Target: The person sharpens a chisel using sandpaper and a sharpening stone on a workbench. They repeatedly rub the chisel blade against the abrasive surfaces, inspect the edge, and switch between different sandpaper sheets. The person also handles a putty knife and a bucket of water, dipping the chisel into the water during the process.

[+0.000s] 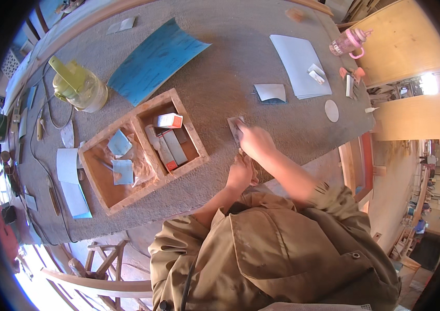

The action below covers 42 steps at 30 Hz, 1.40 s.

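- Grey-brown sheet (234, 129), apparently abrasive paper, is lying at the centre of the frame over the counter (251, 57), partly under the right hand's fingers.
- The right hand (256, 142) is keeping its fingers drawn together on that sheet; blur is hiding the exact grip, and uneven pressure could be creasing the paper or letting it slip.
- Just below, the left hand (241, 172) is curling narrow, seemingly around something small; its fingers are covering the spot, so I cannot tell what it is holding.
- Both hands are working very near each other, so a slip by the right could be scraping the left's fingertips.
- Left of centre, the two-compartment wooden box (192, 124) is standing near the left forearm; a wide swing could be jolting it and shifting the small white-and-orange carton (170, 121) inside.
- At upper centre-left, the curved blue sheet (160, 59) is lying loose, and a sweeping sleeve could be dragging it.
- At upper right, the pink tumbler (345, 43) is sitting close to the counter's edge; a hard bump could be toppling it.
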Tool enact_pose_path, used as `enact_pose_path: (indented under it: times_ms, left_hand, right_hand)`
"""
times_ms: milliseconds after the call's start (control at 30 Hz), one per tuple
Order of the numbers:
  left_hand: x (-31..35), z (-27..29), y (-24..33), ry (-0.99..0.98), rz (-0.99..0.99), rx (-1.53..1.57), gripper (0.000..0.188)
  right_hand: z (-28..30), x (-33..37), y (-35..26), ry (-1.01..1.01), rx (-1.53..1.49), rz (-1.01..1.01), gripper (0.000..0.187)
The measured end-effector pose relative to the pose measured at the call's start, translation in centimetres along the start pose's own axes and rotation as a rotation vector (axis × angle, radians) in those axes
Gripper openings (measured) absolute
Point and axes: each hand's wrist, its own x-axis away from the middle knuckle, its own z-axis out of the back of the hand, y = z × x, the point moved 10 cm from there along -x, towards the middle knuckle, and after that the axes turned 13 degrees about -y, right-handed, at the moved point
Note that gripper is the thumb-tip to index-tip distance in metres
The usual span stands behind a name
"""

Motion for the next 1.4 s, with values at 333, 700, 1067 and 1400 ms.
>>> enact_pose_path:
  times_ms: [333,700,1067,1400]
  left_hand:
    - [-0.9,0.9,-1.9,0.012,0.034,-0.156,0.043]
    - [-0.7,1.4,-1.2,0.023,0.129,-0.494,0.048]
    - [-0.2,2.2,0.7,0.035,0.185,-0.674,0.048]
    - [0.8,3.6,1.2,0.278,0.057,-0.572,0.048]
  right_hand:
    - [-0.8,-1.0,-1.0,-0.075,0.105,0.104,0.037]
    - [-1.2,1.2,-0.5,-0.197,0.085,0.049,0.035]
    - [-1.7,2.5,0.7,-0.248,-0.041,-0.016,0.048]
    - [0.8,7.7,0.9,-0.104,0.232,0.062,0.038]
